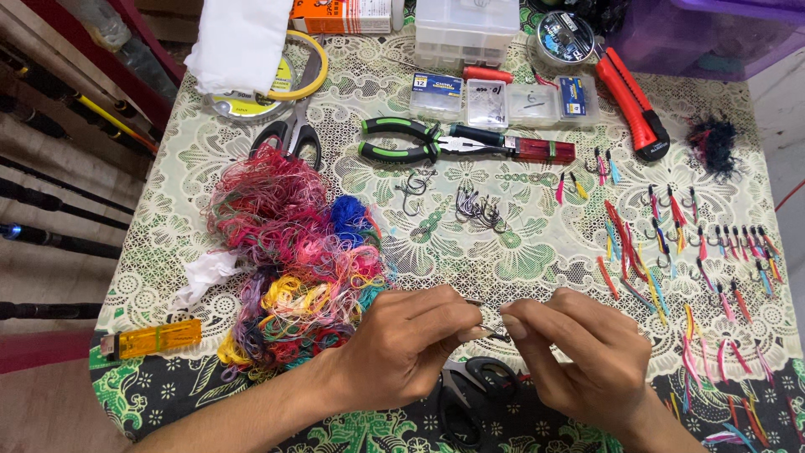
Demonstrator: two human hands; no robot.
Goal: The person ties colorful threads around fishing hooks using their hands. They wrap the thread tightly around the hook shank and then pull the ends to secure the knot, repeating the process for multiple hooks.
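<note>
At the table's near edge, the left hand (402,344) and right hand (579,352) are pinching closed on a small dark metal fishing hook (495,333), apparently mid-dressing; next calls for thread from the tangled multicoloured thread heap (293,252)

We see the table (537,243) under bright, even, diffuse light, with colours vivid and nothing dim. Shadows are soft and short; we find a faint one beneath the left hand (402,348) and the right hand (587,352). A mild sheen sits on the clear plastic boxes (503,101) at the top. Focus holds well across the middle, though the hands look slightly soft. Toward the corners we notice wide-angle bending, and the floor (50,252) on the left lies darker.
</note>
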